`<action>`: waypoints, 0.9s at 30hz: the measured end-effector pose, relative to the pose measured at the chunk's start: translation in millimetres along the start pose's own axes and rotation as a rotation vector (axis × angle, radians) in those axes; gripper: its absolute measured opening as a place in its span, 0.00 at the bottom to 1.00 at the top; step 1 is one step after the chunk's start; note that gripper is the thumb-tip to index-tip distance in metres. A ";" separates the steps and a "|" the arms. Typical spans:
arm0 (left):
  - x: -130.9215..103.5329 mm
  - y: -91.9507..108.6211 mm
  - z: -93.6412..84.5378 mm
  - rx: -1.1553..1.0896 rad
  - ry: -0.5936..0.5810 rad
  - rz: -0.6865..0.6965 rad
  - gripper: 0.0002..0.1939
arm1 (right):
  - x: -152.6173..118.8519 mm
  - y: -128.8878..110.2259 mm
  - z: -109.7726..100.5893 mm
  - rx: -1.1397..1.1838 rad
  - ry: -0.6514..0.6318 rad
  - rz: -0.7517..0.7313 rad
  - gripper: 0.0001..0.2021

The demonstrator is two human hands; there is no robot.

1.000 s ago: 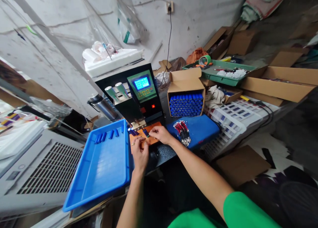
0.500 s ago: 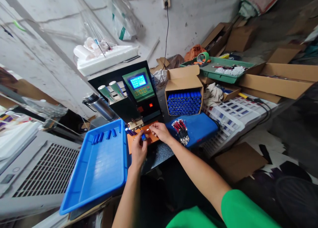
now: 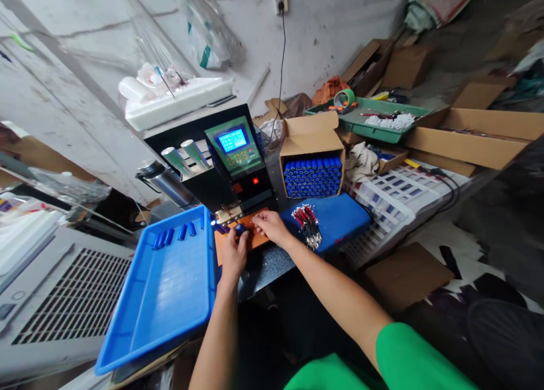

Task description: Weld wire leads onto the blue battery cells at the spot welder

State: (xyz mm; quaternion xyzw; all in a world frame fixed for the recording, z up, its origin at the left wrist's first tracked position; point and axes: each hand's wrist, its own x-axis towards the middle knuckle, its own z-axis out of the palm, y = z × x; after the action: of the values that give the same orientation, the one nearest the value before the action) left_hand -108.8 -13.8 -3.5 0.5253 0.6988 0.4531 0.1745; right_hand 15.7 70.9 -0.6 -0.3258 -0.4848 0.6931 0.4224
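My left hand (image 3: 233, 253) is closed around a blue cylindrical battery cell (image 3: 240, 229) at the orange work mat (image 3: 258, 240). Beside it, my right hand (image 3: 272, 227) pinches a small thin piece too tiny to name, its fingertips just right of the cell. Both hands are in front of the spot welder (image 3: 233, 146), whose blue screen is lit. Its electrode block (image 3: 229, 213) sits right above the cell. More blue cells (image 3: 217, 227) lie left of it at the mat's edge. A bundle of red and black wire leads (image 3: 309, 225) rests on a blue pad (image 3: 340, 220) to the right.
At left stands a blue plastic tray (image 3: 170, 299) with several blue cells along its far side. A cardboard box (image 3: 312, 132) packed with blue cells is behind the pad. A steel flask (image 3: 165, 180), a green tray (image 3: 382, 132) and a white basket (image 3: 395, 191) surround the bench.
My left hand has lowered a little and tilted the cell on the mat. My right fingertips remain close to it, still pinched. The whole view has shifted slightly.
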 end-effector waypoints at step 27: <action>-7.1 6.6 8.4 0.237 0.142 -0.082 0.09 | -9.1 -9.9 31.2 -0.371 0.094 -0.122 0.09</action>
State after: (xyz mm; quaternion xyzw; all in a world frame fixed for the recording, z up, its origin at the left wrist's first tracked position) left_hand -96.1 -16.1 -4.2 0.4797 0.7789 0.3959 0.0800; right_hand -4.5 52.0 19.1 -0.4001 -0.6029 0.5489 0.4184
